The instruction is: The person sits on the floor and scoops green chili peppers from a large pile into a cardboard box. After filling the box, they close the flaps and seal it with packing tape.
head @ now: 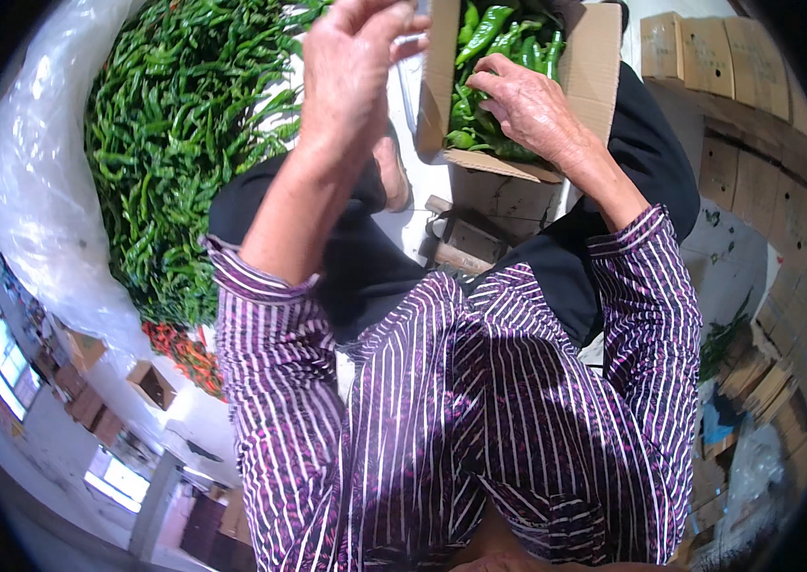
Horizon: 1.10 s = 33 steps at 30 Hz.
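An open cardboard box (pixel 593 71) stands between my knees, with long green peppers (pixel 518 43) inside. Over its near right part reaches my right hand (pixel 525 104), its fingers bent just above the peppers; whether it touches or grips one cannot be told. My left hand (pixel 357 57) is raised left of the box, fingers curled, slightly blurred, and no pepper shows in it. Left of that arm spreads a large heap of thin green peppers (pixel 168 143), bordered by clear plastic sheeting (pixel 39 179).
Red peppers (pixel 185 357) lie at the heap's near end, close to a small open carton (pixel 151 384). Cardboard boxes (pixel 754 64) line the right side. Below the box is a low wooden stool or frame (pixel 464 239). Flattened cardboard and plastic lie at lower right.
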{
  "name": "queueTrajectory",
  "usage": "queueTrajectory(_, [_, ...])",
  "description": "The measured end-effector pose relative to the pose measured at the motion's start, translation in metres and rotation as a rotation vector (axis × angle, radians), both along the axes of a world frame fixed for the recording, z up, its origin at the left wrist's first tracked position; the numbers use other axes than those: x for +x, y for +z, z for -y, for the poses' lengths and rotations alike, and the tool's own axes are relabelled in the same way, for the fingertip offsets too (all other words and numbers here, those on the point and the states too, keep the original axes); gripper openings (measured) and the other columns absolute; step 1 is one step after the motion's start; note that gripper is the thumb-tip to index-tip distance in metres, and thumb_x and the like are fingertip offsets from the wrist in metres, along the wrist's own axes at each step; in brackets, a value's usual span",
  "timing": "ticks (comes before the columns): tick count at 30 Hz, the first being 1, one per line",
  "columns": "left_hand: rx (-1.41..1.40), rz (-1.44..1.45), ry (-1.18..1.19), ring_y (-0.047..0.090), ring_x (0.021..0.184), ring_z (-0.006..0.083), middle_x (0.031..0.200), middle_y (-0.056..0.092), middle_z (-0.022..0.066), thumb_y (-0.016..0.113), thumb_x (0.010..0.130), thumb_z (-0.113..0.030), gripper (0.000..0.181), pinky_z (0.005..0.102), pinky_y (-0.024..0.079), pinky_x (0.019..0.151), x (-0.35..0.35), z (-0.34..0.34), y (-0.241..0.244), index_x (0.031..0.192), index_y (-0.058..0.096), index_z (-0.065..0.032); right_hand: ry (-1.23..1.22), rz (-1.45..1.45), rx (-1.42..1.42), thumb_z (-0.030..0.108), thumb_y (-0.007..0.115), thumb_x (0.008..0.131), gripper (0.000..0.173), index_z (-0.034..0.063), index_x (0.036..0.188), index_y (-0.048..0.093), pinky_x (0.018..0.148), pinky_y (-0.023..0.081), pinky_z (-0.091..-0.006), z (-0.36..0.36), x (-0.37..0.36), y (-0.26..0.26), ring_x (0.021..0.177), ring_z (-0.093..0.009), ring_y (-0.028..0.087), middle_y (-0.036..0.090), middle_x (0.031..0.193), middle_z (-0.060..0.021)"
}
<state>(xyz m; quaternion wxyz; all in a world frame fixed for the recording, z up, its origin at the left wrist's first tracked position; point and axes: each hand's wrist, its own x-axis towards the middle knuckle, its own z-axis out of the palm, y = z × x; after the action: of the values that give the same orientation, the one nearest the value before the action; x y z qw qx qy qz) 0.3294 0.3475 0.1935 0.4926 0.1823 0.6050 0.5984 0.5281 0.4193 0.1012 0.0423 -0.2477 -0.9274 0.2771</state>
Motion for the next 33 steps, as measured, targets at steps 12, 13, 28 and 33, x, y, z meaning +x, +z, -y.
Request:
queueTrajectory(12, [-0.254,0.325,0.328,0.064,0.099,0.0175,0.116,0.06,0.0102,0.059,0.094,-0.001,0.032,0.0275,0.057,0.082,0.104,0.138,-0.102,0.126,0.057,0.0009,0.114,0.269,0.117,0.018,0.076,0.083,0.032,0.0096,0.113,0.071,0.085,0.054,-0.0431,-0.006,-0.015,0.001,0.103,-0.03,0.065,0.064,0.109,-0.0059])
queueTrajectory(13, [-0.27,0.345,0.312,0.064,0.1,0.0173,0.116,0.059,0.0099,0.059,0.094,-0.001,0.032,0.0269,0.057,0.082,0.11,0.139,-0.107,0.126,0.057,0.0011,0.088,0.263,0.125,0.019,0.076,0.083,0.032,0.0095,0.113,0.071,0.086,0.054,-0.043,-0.009,-0.015,0.002,0.103,-0.03,0.065,0.065,0.11,-0.006])
queueTrajectory(28, [-0.241,0.136,-0.17,0.065,0.086,0.0123,0.093,0.069,0.0071,0.058,0.095,-0.008,0.023,0.026,0.052,0.076,0.128,0.139,-0.094,0.113,0.064,0.0058,-0.054,0.148,-0.049,0.029,0.078,0.083,0.056,0.0051,0.128,0.057,0.087,0.052,-0.0452,0.012,0.011,0.015,0.102,-0.038,0.061,0.058,0.111,-0.0158])
queueTrajectory(33, [-0.218,0.215,-0.252,0.064,0.085,0.011,0.093,0.069,0.0065,0.058,0.098,-0.009,0.024,0.0251,0.052,0.075,0.133,0.135,-0.08,0.115,0.063,0.0055,-0.062,0.01,-0.081,0.025,0.076,0.08,0.033,0.0043,0.105,0.066,0.086,0.048,-0.0443,-0.009,0.018,-0.006,0.094,-0.037,0.058,0.062,0.099,-0.0154])
